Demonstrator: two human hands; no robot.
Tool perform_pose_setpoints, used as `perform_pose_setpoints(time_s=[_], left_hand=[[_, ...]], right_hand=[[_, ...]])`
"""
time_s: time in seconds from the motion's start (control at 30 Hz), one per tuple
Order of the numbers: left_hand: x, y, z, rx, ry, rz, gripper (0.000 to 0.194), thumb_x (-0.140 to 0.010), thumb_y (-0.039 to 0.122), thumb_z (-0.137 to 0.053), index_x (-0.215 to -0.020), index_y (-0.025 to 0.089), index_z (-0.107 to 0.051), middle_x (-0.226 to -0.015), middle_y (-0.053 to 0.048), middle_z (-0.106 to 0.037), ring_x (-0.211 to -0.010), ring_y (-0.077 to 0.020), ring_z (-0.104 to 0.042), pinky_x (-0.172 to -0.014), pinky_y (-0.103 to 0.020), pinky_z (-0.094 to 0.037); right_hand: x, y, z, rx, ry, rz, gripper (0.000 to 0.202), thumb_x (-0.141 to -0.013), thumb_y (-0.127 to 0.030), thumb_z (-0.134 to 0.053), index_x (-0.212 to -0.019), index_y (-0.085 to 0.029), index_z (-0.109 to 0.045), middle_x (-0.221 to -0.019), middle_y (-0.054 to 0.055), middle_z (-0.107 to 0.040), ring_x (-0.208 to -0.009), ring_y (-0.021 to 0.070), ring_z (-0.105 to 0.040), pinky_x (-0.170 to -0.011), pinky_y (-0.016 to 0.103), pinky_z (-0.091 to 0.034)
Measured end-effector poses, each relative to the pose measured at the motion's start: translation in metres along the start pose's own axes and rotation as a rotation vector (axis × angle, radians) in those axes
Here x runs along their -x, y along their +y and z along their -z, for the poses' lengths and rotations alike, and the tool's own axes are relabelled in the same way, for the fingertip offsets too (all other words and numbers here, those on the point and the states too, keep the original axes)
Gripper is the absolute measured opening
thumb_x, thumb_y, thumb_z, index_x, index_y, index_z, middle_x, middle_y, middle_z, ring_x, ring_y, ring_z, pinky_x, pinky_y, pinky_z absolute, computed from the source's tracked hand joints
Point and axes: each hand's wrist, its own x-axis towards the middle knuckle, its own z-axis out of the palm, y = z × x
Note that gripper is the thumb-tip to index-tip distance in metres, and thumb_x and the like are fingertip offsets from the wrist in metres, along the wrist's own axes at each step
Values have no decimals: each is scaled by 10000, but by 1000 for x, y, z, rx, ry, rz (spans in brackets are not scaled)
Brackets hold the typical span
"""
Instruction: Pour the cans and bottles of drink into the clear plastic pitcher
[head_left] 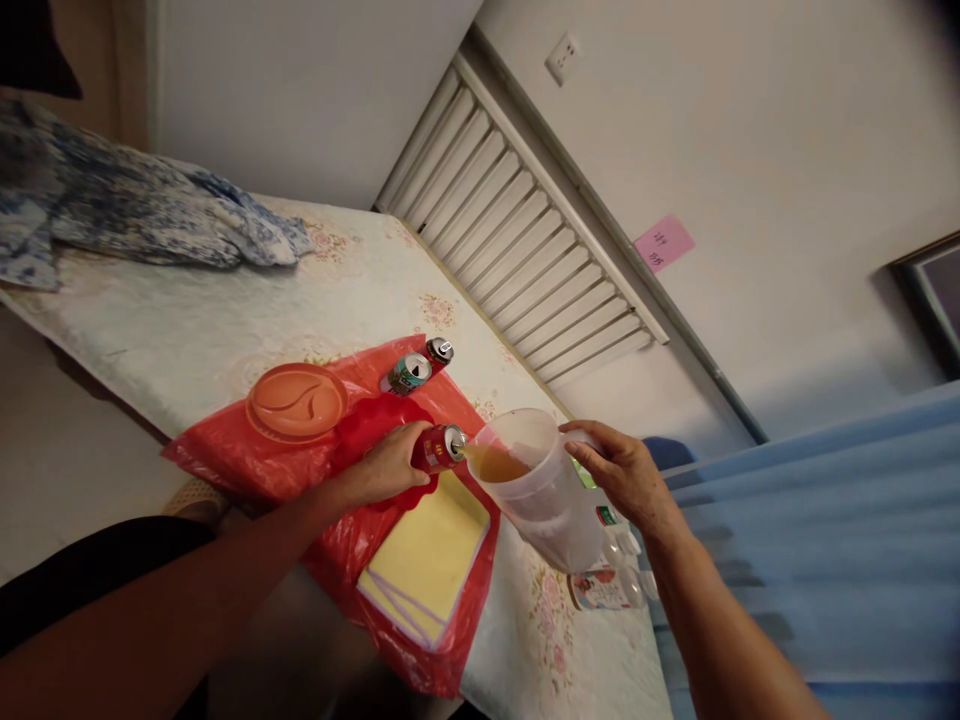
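My left hand point(390, 464) is wrapped round a red can point(439, 449), which is tilted with its opening at the lip of a translucent plastic pitcher point(555, 515). A yellowish-orange liquid point(499, 463) shows at the pitcher's mouth, and a thin stream runs from the can. The pitcher leans toward the can, and my right hand point(622, 468) grips its handle. Under the can lies a red scalloped dish point(367, 425), partly hidden by my left hand. Folded yellow cloths point(431, 560) lie beside it on a red plastic bag point(345, 585).
An orange round lid or dish point(297, 402), a green-blue can point(406, 373) and a dark red can point(439, 351) stand behind. Clear bottles point(619, 550) are right of the pitcher. Patterned cloth point(150, 205) lies on the floral tablecloth point(360, 300). A radiator point(525, 240) and blue curtain point(825, 530) border it.
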Motion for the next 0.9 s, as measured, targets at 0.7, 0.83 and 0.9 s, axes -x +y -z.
perform_pose_setpoints(time_s=[0.7, 0.83, 0.9], left_hand=[[0, 0, 1, -41, -4, 12, 526, -608, 111, -684, -1116, 215, -595, -1144, -65, -677, -1137, -286, -620, -909, -343, -506], [0, -1, 1, -39, -8, 19, 510, -607, 121, -683, -1098, 230, -596, -1124, -61, -681, -1123, -285, -631, -889, -340, -513], [0, -2, 0, -36, -4, 9, 510, -609, 118, -679, -1100, 226, -592, -1127, -64, -679, -1115, -279, -634, -893, -340, -511]], right_hand=[[0, -2, 1, 20, -7, 16, 412, -824, -546, -667, -965, -170, -755, -630, -8, -553, -565, 124, -437, -537, 244, -377], [0, -4, 1, 14, -11, 26, 418, -825, -558, -668, -959, -172, -755, -625, -10, -547, -563, 122, -439, -534, 241, -378], [0, -5, 1, 15, -15, 21, 424, -826, -566, -665, -960, -173, -755, -621, -12, -544, -555, 120, -431, -527, 241, -372]])
